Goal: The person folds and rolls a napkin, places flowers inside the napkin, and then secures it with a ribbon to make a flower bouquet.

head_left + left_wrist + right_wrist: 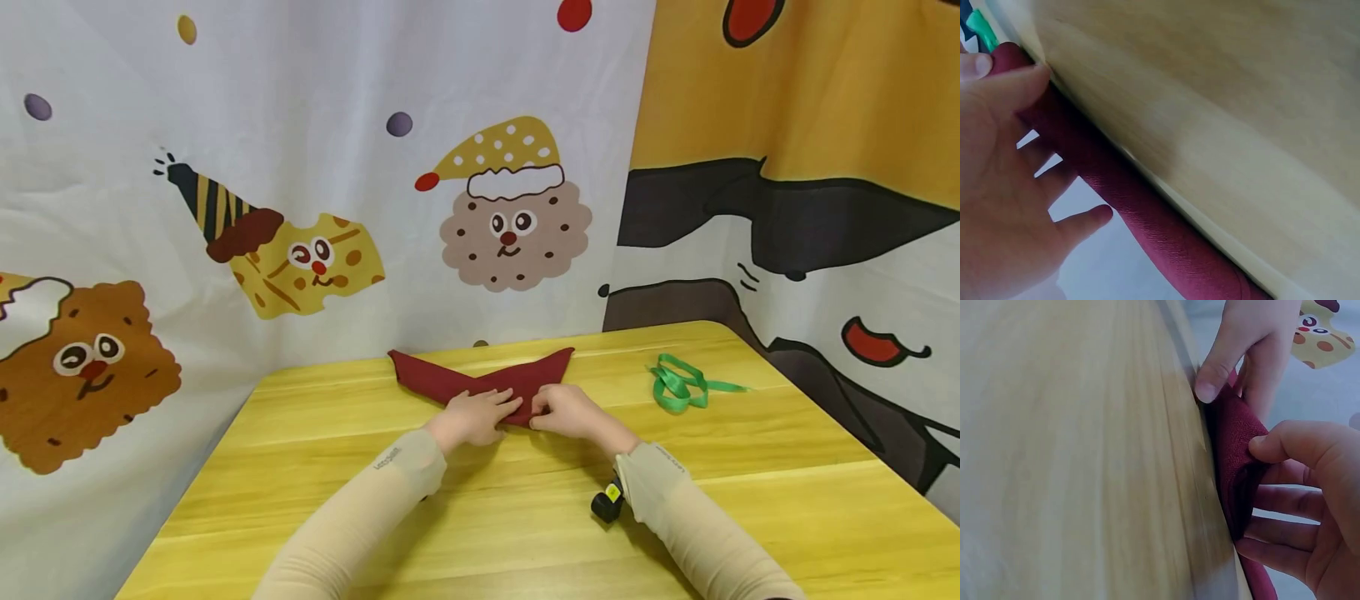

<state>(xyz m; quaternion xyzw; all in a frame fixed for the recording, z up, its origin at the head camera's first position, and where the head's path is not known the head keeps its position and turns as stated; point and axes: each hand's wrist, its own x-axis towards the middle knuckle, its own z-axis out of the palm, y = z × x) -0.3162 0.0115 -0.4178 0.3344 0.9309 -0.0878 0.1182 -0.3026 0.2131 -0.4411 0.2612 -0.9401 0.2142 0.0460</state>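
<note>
A dark red cloth [442, 381] lies folded on the table, its two pointed ends spreading toward the back left and back right. My left hand [474, 417] rests on its near middle, fingers fairly straight; in the left wrist view the same hand [1010, 169] has its fingers spread along the cloth [1141, 206]. Just to the right, my right hand [567, 411] is at the cloth's near edge. From the right wrist view, that hand [1316, 494] pinches a lifted fold of the cloth [1238, 434] between thumb and fingers.
A loosely looped green ribbon [678, 387] lies on the wooden table [315, 467] to the right of the cloth. Behind the table hangs a white curtain [322, 100] with printed cartoon snacks. A small black device [606, 502] is at my right wrist.
</note>
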